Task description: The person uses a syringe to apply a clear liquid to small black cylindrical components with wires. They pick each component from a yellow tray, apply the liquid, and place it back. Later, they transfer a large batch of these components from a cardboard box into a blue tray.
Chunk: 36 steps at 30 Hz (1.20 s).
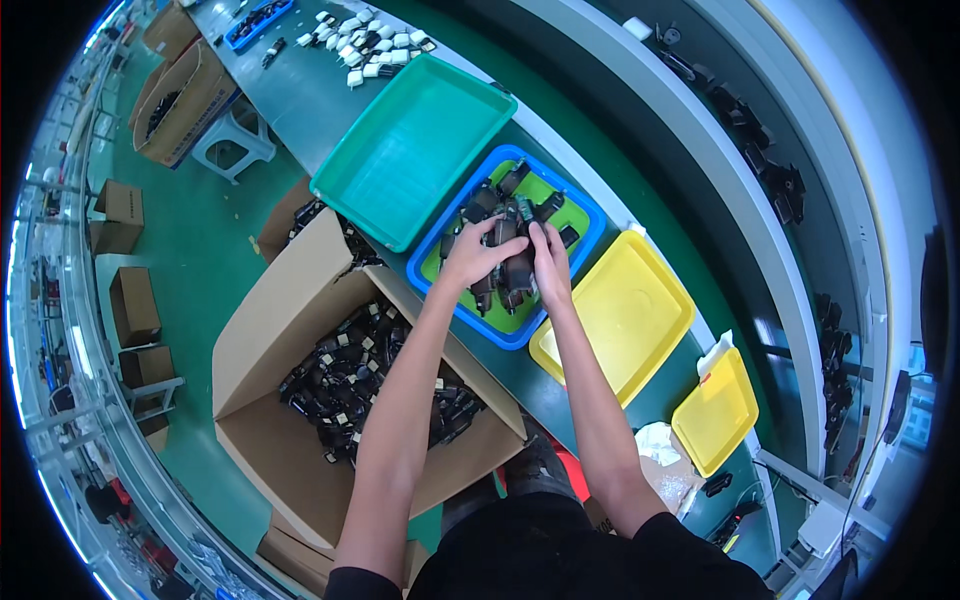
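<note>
Both hands are inside a blue-rimmed tray point(418, 262) with a green bottom, set on the table. Several dark, blocky plastic parts point(484, 203) lie piled in it; their exact kind is too small to tell. My left hand point(476, 254) is closed on the left side of a cluster of these black plastic parts point(516, 268), thumb stretched across the top. From the right, my right hand point(550, 262) grips the same cluster, its fingertips bent over the upper end. The undersides of the parts and some fingertips are hidden.
A green tray point(415, 150) stands beyond the blue one, and yellow trays point(625, 315) point(716, 412) to the right. Left of the table is a large open carton point(285, 300) of black parts point(350, 375). White-and-black pieces point(370, 42) lie at the far end. A shelf point(690, 110) runs alongside.
</note>
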### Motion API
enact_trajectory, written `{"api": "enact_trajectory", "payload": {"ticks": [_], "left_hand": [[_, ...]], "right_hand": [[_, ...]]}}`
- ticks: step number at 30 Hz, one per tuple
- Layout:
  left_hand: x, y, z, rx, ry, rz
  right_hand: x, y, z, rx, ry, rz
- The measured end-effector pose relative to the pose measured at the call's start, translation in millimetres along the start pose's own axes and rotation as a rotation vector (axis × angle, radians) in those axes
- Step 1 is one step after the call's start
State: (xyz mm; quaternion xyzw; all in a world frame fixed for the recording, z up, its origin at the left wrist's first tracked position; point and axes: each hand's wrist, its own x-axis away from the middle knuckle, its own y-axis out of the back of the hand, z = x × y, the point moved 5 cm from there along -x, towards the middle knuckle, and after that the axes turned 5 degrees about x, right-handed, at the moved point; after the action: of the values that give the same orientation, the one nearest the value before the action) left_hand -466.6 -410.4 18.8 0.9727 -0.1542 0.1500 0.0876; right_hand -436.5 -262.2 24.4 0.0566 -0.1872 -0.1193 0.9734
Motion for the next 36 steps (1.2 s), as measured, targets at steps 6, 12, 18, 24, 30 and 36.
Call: {"api": "enact_trajectory", "payload": {"ticks": [6, 12, 18, 24, 30, 36], "left_hand": [[-5, 2, -25, -0.672, 0.006, 0.014], [27, 7, -43, -0.801, 0.069, 0.019], [160, 87, -41, -0.201, -0.183, -0.513], [362, 140, 202, -0.278, 0.626, -1.111], [454, 62, 382, 0.406, 1.182, -0.966], [397, 40, 319, 0.284, 1.3, -0.941]], "right_hand": [[-8, 24, -15, 0.497, 0.11, -0.204], [10, 18, -4, 0.707, 0.228, -0.2], [49, 27, 31, 1.129, 0.233, -0.274], [213, -103, 52, 0.331, 0.27, 0.568], [159, -171, -217, 1.373, -0.235, 0.606], [145, -162, -252, 1.382, -0.3, 0.67]]}}
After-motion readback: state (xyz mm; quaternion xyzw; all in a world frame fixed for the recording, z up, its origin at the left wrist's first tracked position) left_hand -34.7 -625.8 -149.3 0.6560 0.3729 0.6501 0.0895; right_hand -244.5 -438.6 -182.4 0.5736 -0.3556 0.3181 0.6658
